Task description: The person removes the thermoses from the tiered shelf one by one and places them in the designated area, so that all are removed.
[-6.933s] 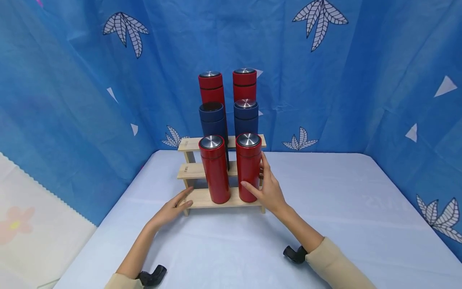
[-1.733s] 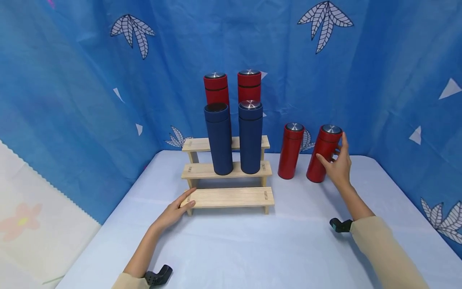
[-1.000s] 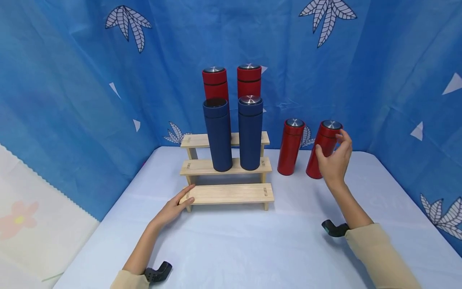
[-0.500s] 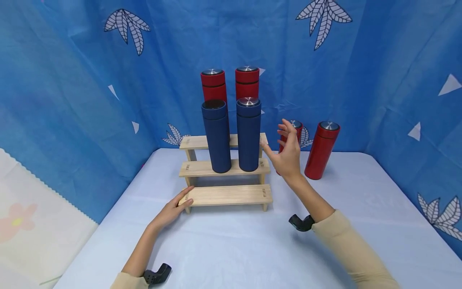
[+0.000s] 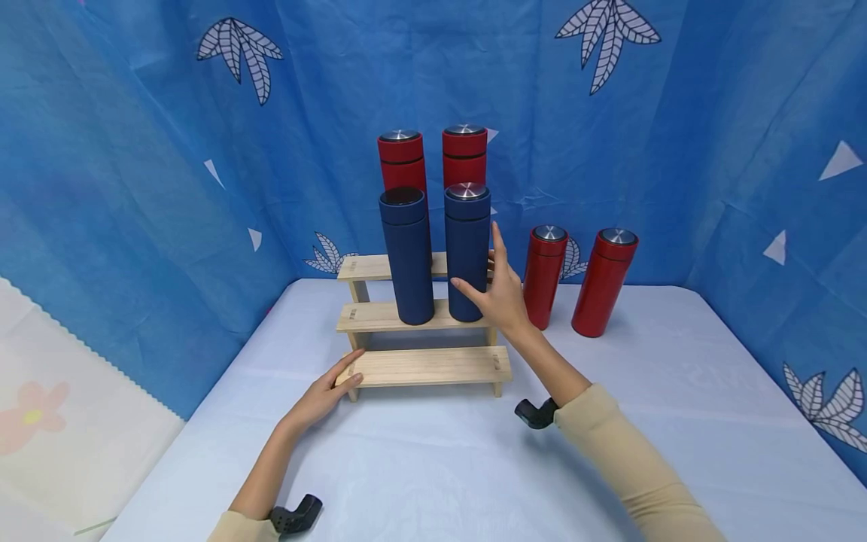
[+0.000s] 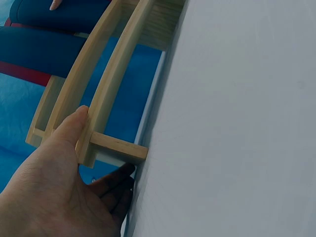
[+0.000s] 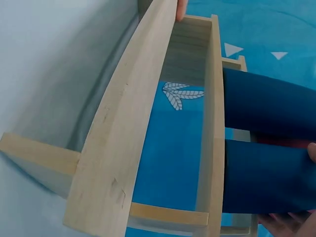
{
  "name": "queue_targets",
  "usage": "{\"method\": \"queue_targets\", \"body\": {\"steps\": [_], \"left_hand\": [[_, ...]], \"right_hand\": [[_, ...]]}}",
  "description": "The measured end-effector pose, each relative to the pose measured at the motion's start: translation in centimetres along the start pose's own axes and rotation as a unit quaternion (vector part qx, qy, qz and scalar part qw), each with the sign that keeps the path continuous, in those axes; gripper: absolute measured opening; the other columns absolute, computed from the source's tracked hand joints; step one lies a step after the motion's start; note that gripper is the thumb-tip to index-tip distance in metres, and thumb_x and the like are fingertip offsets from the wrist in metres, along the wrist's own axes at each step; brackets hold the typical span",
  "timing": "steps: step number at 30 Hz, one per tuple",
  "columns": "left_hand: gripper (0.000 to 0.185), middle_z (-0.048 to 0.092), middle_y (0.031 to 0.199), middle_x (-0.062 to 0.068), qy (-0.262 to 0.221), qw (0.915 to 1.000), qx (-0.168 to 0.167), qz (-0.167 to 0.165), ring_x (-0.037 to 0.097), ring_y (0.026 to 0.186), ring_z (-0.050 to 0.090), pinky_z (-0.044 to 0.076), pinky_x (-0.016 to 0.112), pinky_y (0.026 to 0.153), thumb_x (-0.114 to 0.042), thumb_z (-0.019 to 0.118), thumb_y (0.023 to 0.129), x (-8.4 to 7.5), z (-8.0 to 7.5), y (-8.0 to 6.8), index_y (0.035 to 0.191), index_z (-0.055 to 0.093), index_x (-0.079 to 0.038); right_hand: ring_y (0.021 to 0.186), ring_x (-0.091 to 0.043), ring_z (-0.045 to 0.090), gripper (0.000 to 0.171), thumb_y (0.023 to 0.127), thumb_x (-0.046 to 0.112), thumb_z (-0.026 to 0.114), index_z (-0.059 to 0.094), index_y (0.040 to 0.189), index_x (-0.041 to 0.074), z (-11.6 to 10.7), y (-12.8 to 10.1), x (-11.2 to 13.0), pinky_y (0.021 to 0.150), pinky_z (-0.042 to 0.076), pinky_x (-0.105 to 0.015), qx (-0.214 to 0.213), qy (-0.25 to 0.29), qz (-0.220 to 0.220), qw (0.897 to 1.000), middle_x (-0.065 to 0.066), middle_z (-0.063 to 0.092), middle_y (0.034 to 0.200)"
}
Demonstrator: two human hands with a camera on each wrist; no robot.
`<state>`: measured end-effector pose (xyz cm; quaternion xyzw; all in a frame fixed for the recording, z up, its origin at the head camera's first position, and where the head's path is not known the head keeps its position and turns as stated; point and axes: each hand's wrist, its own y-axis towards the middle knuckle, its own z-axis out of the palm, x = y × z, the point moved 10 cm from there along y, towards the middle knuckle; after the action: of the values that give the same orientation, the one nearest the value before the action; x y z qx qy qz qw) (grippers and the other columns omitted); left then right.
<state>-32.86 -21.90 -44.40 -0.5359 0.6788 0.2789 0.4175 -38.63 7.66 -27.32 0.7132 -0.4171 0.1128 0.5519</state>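
A three-tier wooden rack (image 5: 433,367) stands on the table, its bottom shelf bare. My left hand (image 5: 320,400) holds the rack's left end; in the left wrist view the thumb lies on the shelf edge and the fingers are down by the leg. On the middle shelf stand two navy blue thermos bottles, a left one (image 5: 409,263) and a right one (image 5: 467,256). My right hand (image 5: 504,299) grips the right one, thumb across its front and fingers round its far side. It stands upright on the shelf. In the right wrist view, fingers (image 7: 281,223) show under this bottle.
Two red thermos bottles, one on the left (image 5: 401,159) and one on the right (image 5: 464,156), stand on the top shelf, partly hidden. Two more, a nearer-left one (image 5: 544,278) and a tilted-looking one (image 5: 605,282), stand on the white table (image 5: 420,467) right of the rack. A blue curtain (image 5: 325,150) hangs behind.
Both front red bottles went from the bottom shelf to the table on the right. My right hand then released the second one, moved left and took hold of the right blue bottle. My left hand stays.
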Motion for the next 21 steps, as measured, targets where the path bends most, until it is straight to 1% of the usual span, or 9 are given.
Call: {"method": "queue_targets", "body": {"steps": [2, 10, 15, 21], "left_hand": [[0.059, 0.016, 0.152, 0.014, 0.004, 1.0000, 0.000, 0.000, 0.040, 0.136, 0.012, 0.011, 0.066, 0.101, -0.034, 0.049, 0.096, -0.6, 0.0, -0.3, 0.147, 0.025, -0.019], [0.059, 0.014, 0.152, 0.013, 0.005, 1.0000, 0.001, -0.003, 0.040, 0.136, 0.010, 0.011, 0.067, 0.100, -0.035, 0.049, 0.096, -0.7, -0.1, -0.4, 0.147, 0.025, -0.021], [0.058, 0.015, 0.152, 0.013, 0.001, 1.0000, 0.001, -0.001, 0.039, 0.137, 0.010, 0.011, 0.066, 0.101, -0.034, 0.049, 0.096, -0.7, -0.1, -0.3, 0.147, 0.025, -0.021], [0.057, 0.016, 0.152, 0.013, 0.001, 1.0000, 0.001, 0.003, 0.039, 0.136, 0.011, 0.011, 0.066, 0.101, -0.033, 0.049, 0.096, -0.8, 0.0, -0.4, 0.147, 0.025, -0.020]], "right_hand": [[0.103, -0.029, 0.059, 0.101, 0.077, 0.029, 0.077, 0.005, 0.149, 0.033, 0.0, 0.0, 0.0, 0.079, 0.052, -0.041, -0.002, -0.002, -0.004, 1.000, -0.018, 0.051, 0.124], [0.101, -0.029, 0.059, 0.098, 0.076, 0.027, 0.077, 0.011, 0.149, 0.030, -1.0, -0.7, 0.7, 0.074, 0.053, -0.043, -0.019, 0.000, -0.018, 1.000, -0.017, 0.053, 0.124], [0.101, -0.030, 0.059, 0.097, 0.076, 0.026, 0.077, 0.013, 0.149, 0.030, -2.0, -1.7, 1.2, 0.075, 0.052, -0.045, -0.023, 0.007, -0.023, 0.999, -0.017, 0.053, 0.125], [0.102, -0.031, 0.059, 0.100, 0.074, 0.020, 0.079, 0.014, 0.149, 0.029, -3.4, -3.0, 1.7, 0.077, 0.052, -0.046, -0.019, 0.016, -0.037, 0.999, -0.017, 0.054, 0.123]]}}
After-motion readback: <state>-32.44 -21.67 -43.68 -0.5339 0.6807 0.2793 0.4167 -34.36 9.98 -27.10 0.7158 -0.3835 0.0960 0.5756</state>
